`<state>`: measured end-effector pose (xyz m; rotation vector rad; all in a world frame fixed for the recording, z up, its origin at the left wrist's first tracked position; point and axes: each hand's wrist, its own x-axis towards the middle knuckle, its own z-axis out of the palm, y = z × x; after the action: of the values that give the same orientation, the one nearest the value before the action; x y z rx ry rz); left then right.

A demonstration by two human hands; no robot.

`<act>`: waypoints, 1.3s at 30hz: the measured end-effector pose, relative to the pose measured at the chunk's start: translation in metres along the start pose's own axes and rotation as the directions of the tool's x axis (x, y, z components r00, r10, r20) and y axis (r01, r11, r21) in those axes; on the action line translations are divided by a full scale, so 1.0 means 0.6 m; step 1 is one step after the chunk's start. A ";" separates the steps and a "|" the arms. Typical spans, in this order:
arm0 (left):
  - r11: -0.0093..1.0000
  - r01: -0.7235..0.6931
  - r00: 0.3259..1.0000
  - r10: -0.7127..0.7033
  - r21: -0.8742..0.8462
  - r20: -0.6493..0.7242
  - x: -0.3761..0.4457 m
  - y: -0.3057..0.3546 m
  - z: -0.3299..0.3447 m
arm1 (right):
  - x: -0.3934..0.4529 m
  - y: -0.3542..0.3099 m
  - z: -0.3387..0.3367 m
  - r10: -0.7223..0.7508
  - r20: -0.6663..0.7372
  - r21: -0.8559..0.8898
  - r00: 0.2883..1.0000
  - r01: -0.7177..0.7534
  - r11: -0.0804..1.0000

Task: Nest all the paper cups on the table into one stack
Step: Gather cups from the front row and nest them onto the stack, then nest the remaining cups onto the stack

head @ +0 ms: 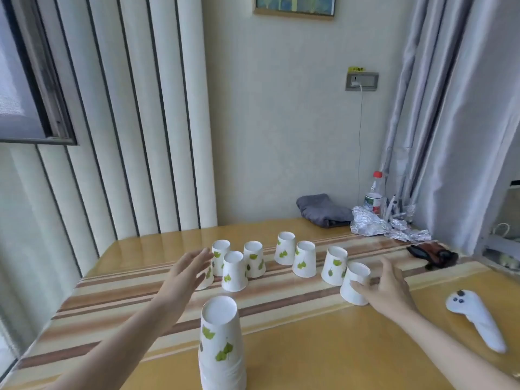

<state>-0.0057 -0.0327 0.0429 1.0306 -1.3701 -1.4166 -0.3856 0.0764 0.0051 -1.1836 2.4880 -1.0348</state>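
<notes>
Desk (309, 347), near edge: nested stack (222, 347). My right hand (385, 288) grips one inverted cup (355, 282); my left hand (185, 270), spread open, holds nothing.

One paper cup (207, 277) is largely hidden behind the left hand (185, 273). The stack of cups (222, 347) is cut off by the bottom edge. The yellow label (356, 69) above the socket cannot be read.
</notes>
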 end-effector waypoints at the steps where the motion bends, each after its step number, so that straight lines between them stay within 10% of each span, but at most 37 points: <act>1: 0.999 0.008 0.998 -0.006 0.034 -0.059 0.024 -0.004 0.000 | 0.009 0.013 0.011 0.005 0.014 0.044 1.000 -0.006 0.999; 11: 0.945 0.117 0.930 0.004 0.307 -0.368 0.180 -0.032 -0.045 | 0.028 0.013 0.067 -0.021 -0.079 0.186 0.997 0.035 0.982; 18: 0.925 0.191 0.952 -0.092 0.330 -0.292 0.221 -0.072 -0.054 | 0.003 -0.136 0.106 -0.339 -0.052 0.324 0.939 0.337 0.884; 26: 0.891 0.180 0.966 -0.080 0.416 -0.247 0.182 -0.098 -0.036 | -0.034 -0.233 0.166 -0.427 0.066 0.421 0.902 0.363 0.831; 32: 0.936 -0.048 0.945 0.156 0.349 -0.288 0.099 0.063 -0.029 | -0.073 -0.277 0.123 -0.460 0.052 0.433 0.886 0.395 0.810; 39: 0.912 -0.348 0.937 0.337 0.215 0.086 -0.113 0.182 0.015 | -0.135 -0.305 0.022 -0.458 -0.021 0.514 0.889 0.402 0.758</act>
<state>0.0085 0.0351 0.1516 0.8479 -1.6850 -1.0460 -0.2160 0.0504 0.1084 -1.5996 1.7087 -1.5674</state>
